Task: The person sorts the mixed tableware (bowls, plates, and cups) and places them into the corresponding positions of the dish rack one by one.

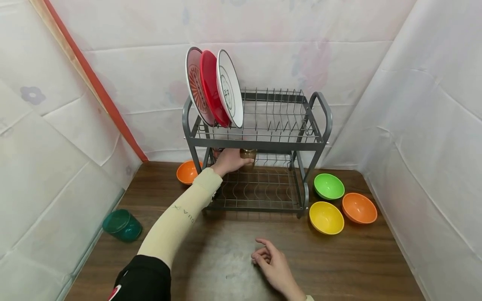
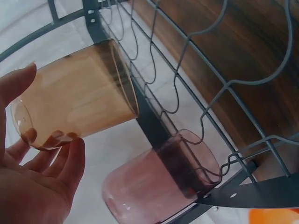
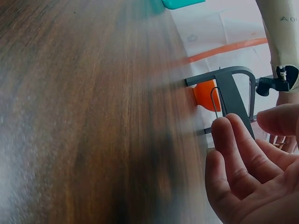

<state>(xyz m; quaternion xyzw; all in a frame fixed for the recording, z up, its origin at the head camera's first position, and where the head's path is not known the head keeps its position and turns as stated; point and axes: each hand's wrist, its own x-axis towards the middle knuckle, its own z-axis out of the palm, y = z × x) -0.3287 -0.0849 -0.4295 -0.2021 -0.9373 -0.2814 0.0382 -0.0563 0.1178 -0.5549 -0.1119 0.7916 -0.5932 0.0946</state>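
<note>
Inside the lower tier of the dark dish rack (image 1: 260, 145), my left hand (image 1: 229, 161) grips an amber glass cup (image 2: 77, 93). Thumb and fingers close around the cup's base end, and its rim points toward the wire dividers in the left wrist view. Beside it, a pink glass cup (image 2: 152, 184) rests against the rack's end. My right hand (image 1: 275, 265) hovers low over the table in front of the rack, fingers loosely bent and holding nothing.
Three plates, among them a red plate (image 1: 212, 90), stand on the upper tier's left side. A green bowl (image 1: 329, 186), yellow bowl (image 1: 326, 218) and orange bowl (image 1: 359, 208) sit right of the rack. Left are another orange bowl (image 1: 187, 173) and a teal cup (image 1: 128, 228).
</note>
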